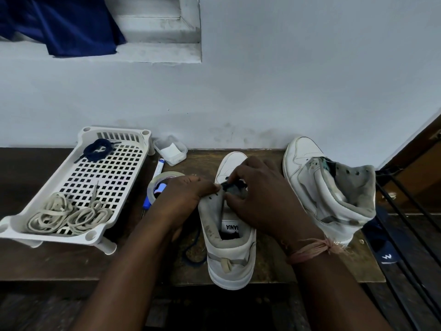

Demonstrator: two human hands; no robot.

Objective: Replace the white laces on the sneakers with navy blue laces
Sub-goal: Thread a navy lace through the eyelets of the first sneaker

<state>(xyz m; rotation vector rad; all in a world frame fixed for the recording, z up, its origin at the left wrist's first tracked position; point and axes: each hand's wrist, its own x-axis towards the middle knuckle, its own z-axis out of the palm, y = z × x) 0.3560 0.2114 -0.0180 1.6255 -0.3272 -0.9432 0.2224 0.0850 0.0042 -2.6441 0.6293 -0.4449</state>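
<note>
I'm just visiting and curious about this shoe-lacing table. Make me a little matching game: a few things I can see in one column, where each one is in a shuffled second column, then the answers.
Things
1. white laces
2. coiled navy lace
3. tape roll
4. second sneaker

Places
A. far end of the white tray
B. standing untouched, right of the sneaker being laced
C. near end of the white tray
D. on the table between the tray and the left hand

Pairs: 1-C, 2-A, 3-D, 4-B
</note>
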